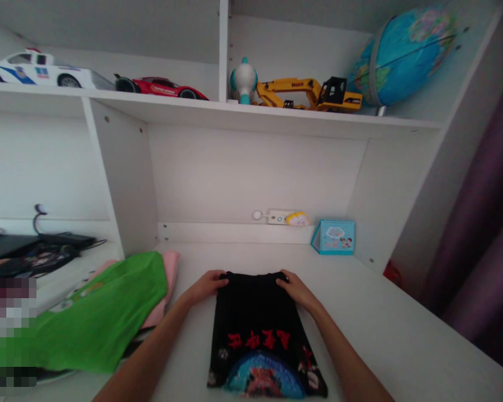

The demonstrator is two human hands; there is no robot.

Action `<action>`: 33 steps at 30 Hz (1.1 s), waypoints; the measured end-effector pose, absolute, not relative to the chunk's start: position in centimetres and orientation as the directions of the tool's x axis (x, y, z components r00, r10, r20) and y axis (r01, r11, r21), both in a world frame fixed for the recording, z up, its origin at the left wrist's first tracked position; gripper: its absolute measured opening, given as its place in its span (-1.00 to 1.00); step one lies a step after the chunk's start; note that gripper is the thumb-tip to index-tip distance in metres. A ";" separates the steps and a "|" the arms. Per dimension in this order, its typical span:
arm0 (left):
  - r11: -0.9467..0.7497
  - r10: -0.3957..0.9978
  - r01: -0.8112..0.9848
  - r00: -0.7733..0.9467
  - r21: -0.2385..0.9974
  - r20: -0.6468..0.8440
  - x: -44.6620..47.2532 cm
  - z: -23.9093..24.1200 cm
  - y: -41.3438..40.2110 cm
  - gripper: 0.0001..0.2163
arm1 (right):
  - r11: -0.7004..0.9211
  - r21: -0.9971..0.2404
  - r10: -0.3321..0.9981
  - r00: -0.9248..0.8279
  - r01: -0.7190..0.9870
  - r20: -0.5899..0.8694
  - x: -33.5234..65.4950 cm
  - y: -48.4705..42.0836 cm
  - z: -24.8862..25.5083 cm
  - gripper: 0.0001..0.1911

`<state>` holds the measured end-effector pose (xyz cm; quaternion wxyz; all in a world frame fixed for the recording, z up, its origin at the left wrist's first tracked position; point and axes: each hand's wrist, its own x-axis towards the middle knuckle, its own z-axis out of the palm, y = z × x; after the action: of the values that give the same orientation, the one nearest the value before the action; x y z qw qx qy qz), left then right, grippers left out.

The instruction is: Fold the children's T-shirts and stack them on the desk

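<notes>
A black garment (255,329) with red characters and a blue print lies folded into a long strip on the white desk (381,329). My left hand (207,285) grips its far left corner, fingers curled over the edge. My right hand (295,287) grips the far right corner the same way. Both forearms reach forward along the sides of the garment.
A green garment (104,312) lies over a pink one (170,273) to the left. A blue box (334,237) and a power strip (279,216) stand at the back wall. Toy cars (159,86), a yellow excavator (310,94) and a globe (402,53) sit on the shelf above.
</notes>
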<state>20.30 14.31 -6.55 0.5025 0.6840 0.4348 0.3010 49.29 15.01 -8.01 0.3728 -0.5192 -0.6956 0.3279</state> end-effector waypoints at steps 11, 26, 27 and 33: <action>-0.266 0.950 0.798 0.122 0.541 0.287 20.4 -8.0 16.1 -0.77 | 0.134 -0.707 0.982 0.005 0.694 0.191 48.8 17.0 -8.8 -0.68; -0.574 0.812 0.327 0.104 0.751 0.575 21.6 2.2 12.6 -0.76 | 0.437 -0.689 0.833 0.029 0.577 0.553 49.7 12.8 3.3 -0.77; -0.621 0.779 0.260 0.105 0.739 0.618 21.7 3.8 11.6 -0.76 | 0.506 -0.665 0.781 0.034 0.550 0.623 49.9 11.5 4.7 -0.76; -0.618 0.746 0.237 0.479 0.749 0.463 19.8 5.4 7.0 -0.75 | 0.695 -0.433 0.622 -0.179 0.574 0.762 49.5 1.5 4.5 -0.85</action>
<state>19.82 7.00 5.43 0.3114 0.8016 0.3065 0.4081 49.53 1.52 4.53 0.5086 -0.3896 -0.7674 0.0237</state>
